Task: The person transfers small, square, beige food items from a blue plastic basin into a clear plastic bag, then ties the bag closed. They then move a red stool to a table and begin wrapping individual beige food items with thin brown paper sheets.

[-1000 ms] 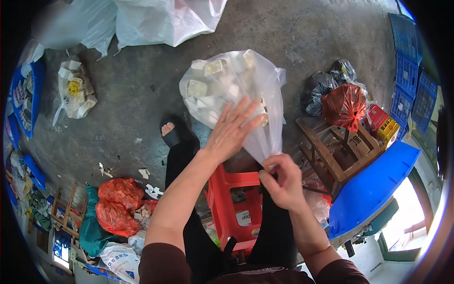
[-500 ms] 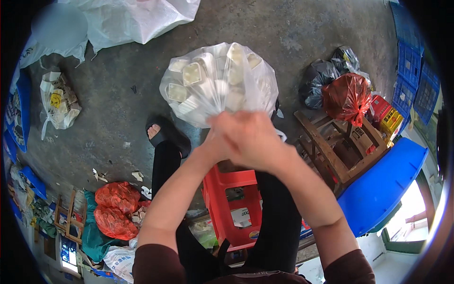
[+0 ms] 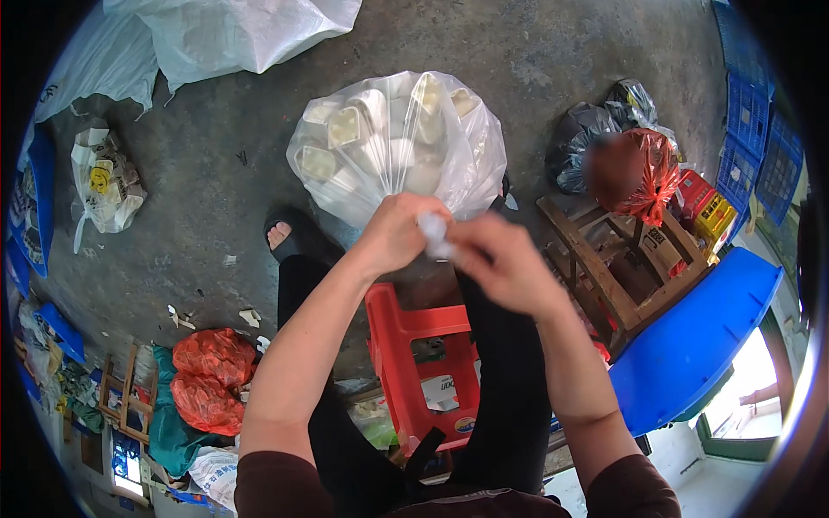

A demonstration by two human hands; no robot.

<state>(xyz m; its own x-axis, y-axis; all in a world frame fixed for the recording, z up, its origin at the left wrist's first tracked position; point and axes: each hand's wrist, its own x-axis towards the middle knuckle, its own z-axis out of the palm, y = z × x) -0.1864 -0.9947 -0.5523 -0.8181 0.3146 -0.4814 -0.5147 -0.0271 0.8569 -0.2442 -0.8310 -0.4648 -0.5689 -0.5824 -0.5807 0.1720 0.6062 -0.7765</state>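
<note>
A large clear plastic bag (image 3: 406, 138), filled with several pale, cup-like pieces, rests on the floor in front of me. My left hand (image 3: 400, 231) is wrapped round its gathered neck, and the plastic fans out in creases from the fist. A crumpled whitish end of the bag sticks out between my two hands. The fingers of my right hand (image 3: 501, 257) are closed at that end, slightly blurred; their tips pinch the plastic. Below my hands, between my legs, is a red plastic stool (image 3: 436, 321).
Right of me are a wooden frame stool (image 3: 596, 272), a red bag (image 3: 629, 173), black bags (image 3: 583, 142) and a blue tub (image 3: 699, 345). Orange-red bags (image 3: 207, 380) lie at the lower left. White sacks (image 3: 250, 34) sit at the far left, near a white bag (image 3: 105, 177).
My hands, clasped together before, have moved apart a little. The right has shifted right and down, and the bag's twisted end now shows between them. The bag has hardly moved.
</note>
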